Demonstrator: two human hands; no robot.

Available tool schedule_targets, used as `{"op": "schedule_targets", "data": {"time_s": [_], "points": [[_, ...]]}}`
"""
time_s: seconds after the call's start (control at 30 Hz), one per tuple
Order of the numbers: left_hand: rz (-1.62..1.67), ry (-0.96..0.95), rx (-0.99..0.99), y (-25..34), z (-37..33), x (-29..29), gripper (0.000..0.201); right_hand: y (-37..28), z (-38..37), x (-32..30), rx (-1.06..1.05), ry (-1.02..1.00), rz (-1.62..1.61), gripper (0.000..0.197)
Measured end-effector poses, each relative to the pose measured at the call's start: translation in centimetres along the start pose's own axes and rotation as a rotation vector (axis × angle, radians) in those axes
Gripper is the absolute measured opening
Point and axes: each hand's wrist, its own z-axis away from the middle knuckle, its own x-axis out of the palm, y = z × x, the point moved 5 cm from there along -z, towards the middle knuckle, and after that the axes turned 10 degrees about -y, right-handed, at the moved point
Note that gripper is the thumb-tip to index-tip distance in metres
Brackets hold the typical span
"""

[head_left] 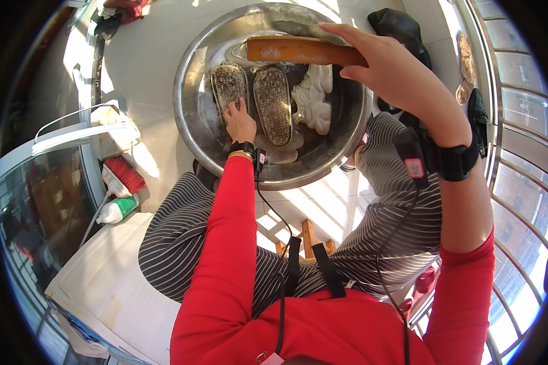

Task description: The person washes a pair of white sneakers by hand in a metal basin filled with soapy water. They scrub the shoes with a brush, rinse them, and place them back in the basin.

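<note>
A pair of slippers lies soles up in a large metal basin [186, 115]; the soles are patterned and dirty. My left hand [240, 123] rests its spread fingertips on the lower end of the left slipper [229, 82]. The right slipper [273, 103] lies beside it, untouched. Across the far side of the basin runs a long brown wooden-looking board [298, 50]. My right hand [374, 58] is around its right end, fingers stretched along the far side and thumb on the near side. White shoes or a bunched white item [315, 100] lie right of the slippers.
The basin stands on a tiled floor between my knees. At left are a red-bristled brush [125, 175], a white and green bottle [117, 210] and a pale board [122, 292]. A black bag-like item [399, 30] sits behind my right hand. Window railings [517, 176] line the right.
</note>
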Motion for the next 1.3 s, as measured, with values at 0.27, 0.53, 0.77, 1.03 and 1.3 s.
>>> {"op": "schedule_targets", "data": {"time_s": [0.27,0.53,0.77,1.03,1.3], "points": [[-0.006,-0.281,-0.078,-2.3,-4.1,-0.1,0.045,0.6,-0.1,0.2,0.029,-0.041,-0.008,0.066],[0.100,-0.289,-0.122,-2.6,-3.3,1.0,0.054,1.0,-0.3,-0.1,0.013,-0.005,-0.009,0.066],[0.856,-0.498,-0.486,0.3,4.5,7.2,0.068,1.3,0.1,-0.3,-0.034,0.050,0.006,0.064],[1.295,-0.854,-0.349,2.2,6.0,5.1,0.092,2.3,-0.5,1.3,-0.001,-0.028,0.081,0.059],[1.963,-0.499,-0.060,3.0,8.1,-2.7,0.077,0.6,-0.9,14.2,0.049,-0.192,-0.138,0.041]]}}
